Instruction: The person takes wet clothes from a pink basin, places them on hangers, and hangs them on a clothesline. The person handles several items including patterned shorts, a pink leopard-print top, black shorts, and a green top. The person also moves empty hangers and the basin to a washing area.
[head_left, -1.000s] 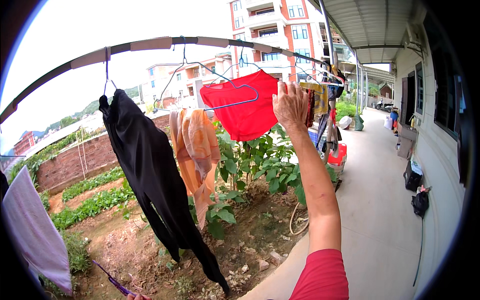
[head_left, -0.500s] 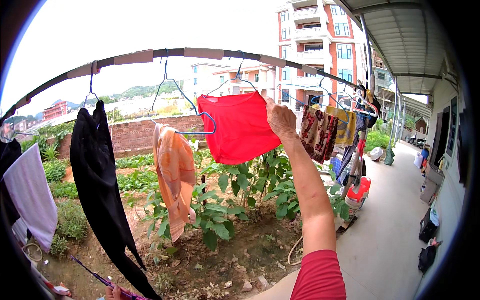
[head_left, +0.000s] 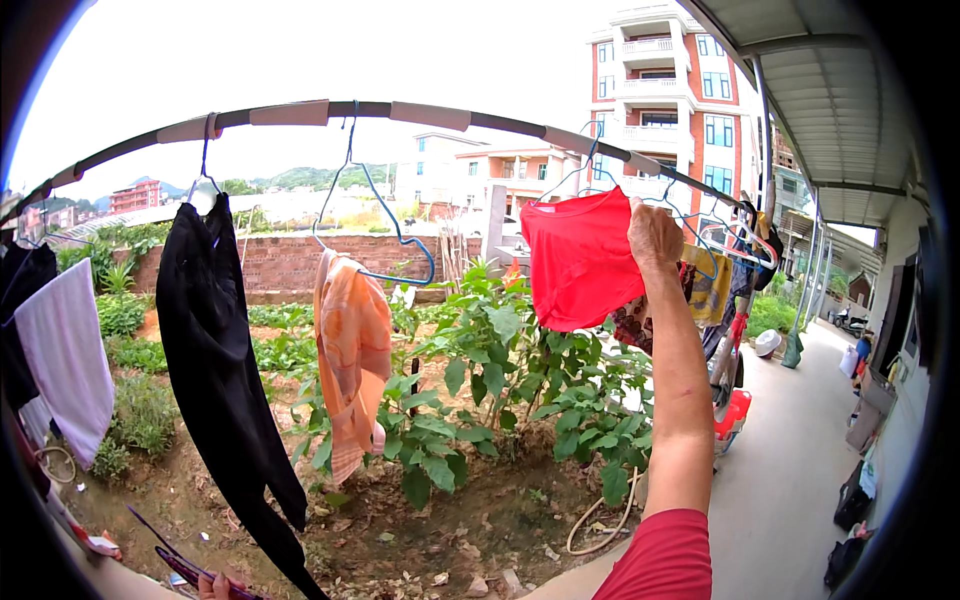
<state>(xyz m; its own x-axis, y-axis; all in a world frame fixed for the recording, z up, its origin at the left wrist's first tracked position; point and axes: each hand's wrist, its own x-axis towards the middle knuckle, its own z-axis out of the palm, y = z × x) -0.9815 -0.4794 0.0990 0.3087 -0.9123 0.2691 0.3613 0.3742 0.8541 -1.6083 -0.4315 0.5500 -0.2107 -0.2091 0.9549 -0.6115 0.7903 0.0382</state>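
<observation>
My right hand [head_left: 655,237] is raised and closed on the upper right corner of a red garment [head_left: 580,265]. This hangs by a blue wire hanger [head_left: 592,160] from the dark pole [head_left: 370,109]. Low at the bottom edge, my left hand [head_left: 213,587] shows only its fingers, curled round a thin purple and dark stick-like thing [head_left: 180,560] whose kind I cannot make out. To the left of the red garment, an orange patterned cloth [head_left: 350,350] drapes over another blue hanger [head_left: 400,235]. Black trousers [head_left: 215,350] hang farther left.
A pale lilac towel [head_left: 65,360] hangs at the far left. Patterned cloth and a yellow cloth [head_left: 712,285] hang right of my hand. Leafy plants [head_left: 480,370] and a brick wall [head_left: 270,265] stand beyond the pole. A concrete walkway [head_left: 770,480] runs along the right.
My right hand has shifted the red garment and its hanger rightward along the pole, over part of the patterned cloth. The view has turned slightly left. My left hand keeps its hold.
</observation>
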